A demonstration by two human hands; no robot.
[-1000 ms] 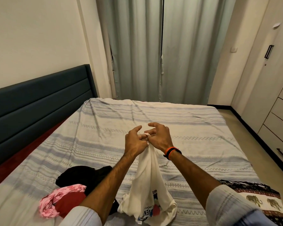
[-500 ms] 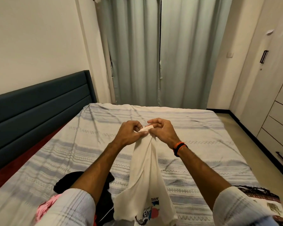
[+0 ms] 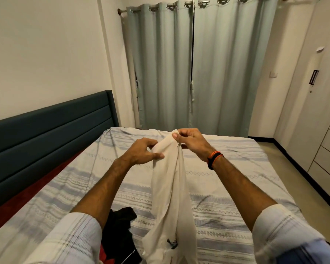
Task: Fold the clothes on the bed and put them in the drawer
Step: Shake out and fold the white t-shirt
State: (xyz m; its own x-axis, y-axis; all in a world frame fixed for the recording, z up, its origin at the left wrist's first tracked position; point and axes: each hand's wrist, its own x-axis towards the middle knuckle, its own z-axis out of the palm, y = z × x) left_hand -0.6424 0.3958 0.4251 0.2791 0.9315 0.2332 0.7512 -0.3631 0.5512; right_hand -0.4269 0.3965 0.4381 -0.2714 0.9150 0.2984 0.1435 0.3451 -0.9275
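Raised higher than a second ago, both hands: right pinching the white shirt top, left gripping just below. Hanging above the bed, now clear of the black garment.

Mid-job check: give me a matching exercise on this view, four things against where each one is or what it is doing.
Things:
1. white garment
2. black garment
3. right hand
4. curtains

Places or states:
A. drawn shut behind the bed
B. pinching the top of the cloth
C. hanging down from both hands
D. lying crumpled on the bedspread near the left sleeve

Pairs: 1-C, 2-D, 3-B, 4-A
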